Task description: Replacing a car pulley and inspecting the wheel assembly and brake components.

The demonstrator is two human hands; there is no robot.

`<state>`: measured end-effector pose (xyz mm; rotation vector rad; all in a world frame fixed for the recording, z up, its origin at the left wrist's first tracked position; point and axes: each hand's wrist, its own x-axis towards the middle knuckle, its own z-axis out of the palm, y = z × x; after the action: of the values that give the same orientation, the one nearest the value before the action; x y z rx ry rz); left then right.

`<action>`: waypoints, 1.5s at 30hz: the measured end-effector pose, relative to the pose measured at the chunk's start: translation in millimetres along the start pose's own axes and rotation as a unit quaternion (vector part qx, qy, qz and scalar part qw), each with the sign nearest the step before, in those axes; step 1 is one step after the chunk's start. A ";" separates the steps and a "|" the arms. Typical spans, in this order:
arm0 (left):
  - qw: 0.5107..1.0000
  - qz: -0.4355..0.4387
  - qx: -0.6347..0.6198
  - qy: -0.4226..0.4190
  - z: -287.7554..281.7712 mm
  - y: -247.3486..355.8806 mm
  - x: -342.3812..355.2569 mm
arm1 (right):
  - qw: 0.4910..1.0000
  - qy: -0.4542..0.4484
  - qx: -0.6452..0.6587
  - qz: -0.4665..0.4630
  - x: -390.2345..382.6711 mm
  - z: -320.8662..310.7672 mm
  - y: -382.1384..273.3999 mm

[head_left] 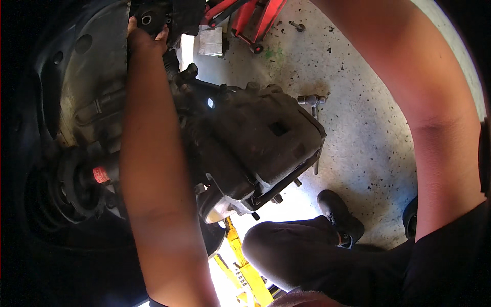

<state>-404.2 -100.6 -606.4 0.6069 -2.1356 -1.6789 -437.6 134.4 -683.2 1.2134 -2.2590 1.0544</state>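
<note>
My left arm reaches up across the wheel well to the far left. At its end my left hand (148, 41) is closed round a dark part with a round hole (147, 20), thumb on one side and fingers on the other. Part of that dark piece runs out of the picture. My right forearm bends up along the right side and leaves over the top edge, so my right hand is out of sight. Between the arms sits a large dark brake caliper (261, 133), with a brake disc's edge (220, 211) below it.
A coil spring (56, 179) and a shaft with a red label (101, 174) lie left of my arm. On the speckled floor are a metal tool with a crosswise head (313, 100), a bolt (297, 26), a pale block (211, 41), a red jack (250, 23) and a yellow stand (250, 279).
</note>
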 end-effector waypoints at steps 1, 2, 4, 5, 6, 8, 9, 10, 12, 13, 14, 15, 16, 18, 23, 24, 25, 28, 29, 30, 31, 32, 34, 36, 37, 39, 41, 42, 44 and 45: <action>1.000 0.018 -0.001 -0.009 -5.8 1.7 3.6 | 1.000 0.002 0.001 0.000 -2.0 -2.9 -5.4; 0.999 0.036 -0.001 -0.017 -10.7 3.2 7.3 | 1.000 0.005 0.003 -0.001 -4.2 -5.9 -11.0; 0.999 0.026 -0.012 0.028 -13.3 3.9 10.7 | 0.999 -0.016 0.036 0.020 -10.5 -11.4 -20.2; 0.997 0.014 -0.025 0.069 -13.5 4.0 9.6 | 0.996 -0.038 0.066 0.044 -13.7 -13.0 -23.9; 0.997 0.015 -0.025 0.071 -14.3 3.5 8.3 | 0.996 -0.038 0.067 0.042 -15.8 -13.4 -28.1; 0.992 0.020 -0.048 0.111 2.3 -5.4 -5.4 | 0.998 -0.004 0.019 0.052 -24.5 -13.8 -27.0; 0.992 0.019 -0.048 0.111 5.0 -6.4 -10.3 | 0.998 -0.004 0.019 0.052 -24.5 -11.6 -23.8; 0.995 0.027 -0.030 0.096 4.3 -6.0 -11.6 | 0.999 0.010 0.006 0.031 -23.6 -9.8 -23.2; 0.996 0.035 -0.011 0.081 4.7 -4.6 -12.9 | 1.000 0.025 -0.007 0.011 -23.8 -8.1 -19.1; 0.996 0.035 -0.016 0.085 1.9 -2.9 -11.2 | 1.000 0.009 0.005 0.026 -24.8 -10.7 -23.7; 0.995 0.034 -0.021 0.089 -0.6 -1.8 -9.6 | 0.999 -0.007 0.018 0.041 -26.0 -13.0 -28.3; 0.995 0.035 -0.021 0.091 -3.2 -1.3 -8.2 | 0.999 -0.006 0.020 0.039 -26.5 -13.8 -31.7; 0.994 0.035 -0.023 0.100 -2.6 -2.9 -7.4 | 0.999 -0.011 0.024 0.046 -28.7 -14.8 -32.8; 0.993 0.034 -0.026 0.109 -3.0 -5.0 -6.2 | 0.998 -0.016 0.030 0.053 -30.9 -15.5 -34.3; 0.987 0.018 -0.038 0.153 -5.5 -5.8 -7.5 | 0.999 0.004 0.004 0.054 -34.8 -15.0 -39.9; 0.987 0.019 -0.037 0.154 -5.3 -5.6 -7.6 | 0.999 0.004 0.005 0.054 -31.9 -11.9 -39.9; 0.984 0.028 -0.039 0.171 -1.5 -6.1 -9.2 | 0.997 -0.005 -0.057 0.050 -28.5 -8.7 -41.6; 0.985 0.048 -0.036 0.159 -2.4 -10.2 -18.5 | 0.995 0.026 -0.054 0.075 -41.5 8.8 -60.9; 0.990 0.057 -0.032 0.124 1.6 -12.3 -21.6 | 0.992 0.068 0.007 0.109 -49.7 14.0 -68.2; 0.990 0.056 -0.035 0.121 8.1 -12.6 -22.8 | 0.992 0.067 0.003 0.110 -45.7 26.8 -66.2; 0.987 0.068 -0.033 0.139 -8.0 -6.4 -23.8 | 0.994 0.065 0.018 0.084 -25.5 55.9 -73.8; 0.987 0.070 -0.047 0.139 -4.2 -4.8 -25.7 | 0.996 0.058 0.010 0.070 -17.3 74.1 -70.9; 0.984 0.074 -0.080 0.143 6.6 -4.7 -36.6 | 0.986 0.140 0.072 0.054 -9.5 101.4 -64.8; 0.979 0.075 -0.120 0.146 15.2 -6.8 -37.1 | 0.983 0.132 0.063 0.112 -0.2 113.9 -57.7; 0.979 0.075 -0.118 0.147 12.0 -6.4 -34.6 | 0.983 0.131 0.066 0.109 7.5 118.5 -57.6; 0.981 0.070 -0.111 0.145 6.5 -5.6 -29.4 | 0.977 0.153 0.070 0.131 22.3 126.5 -55.6; 0.986 0.059 -0.105 0.117 22.6 -11.1 -26.1 | 0.971 0.198 0.049 0.125 25.8 134.9 -25.2; 0.987 0.061 -0.091 0.116 12.2 -10.6 -21.0 | 0.964 0.240 0.057 0.103 33.1 140.7 -34.0; 0.991 0.091 -0.052 0.077 -15.3 -5.5 -9.2 | 0.946 0.253 0.168 0.116 42.9 142.2 -53.0; 0.978 0.199 -0.048 -0.029 -51.0 -10.3 -3.3 | 0.916 0.267 0.271 0.126 52.2 132.0 -69.4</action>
<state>-373.6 -142.8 -604.7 0.0917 -2.0327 -1.5749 -405.9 -18.7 -706.7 0.6728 -1.7646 1.9318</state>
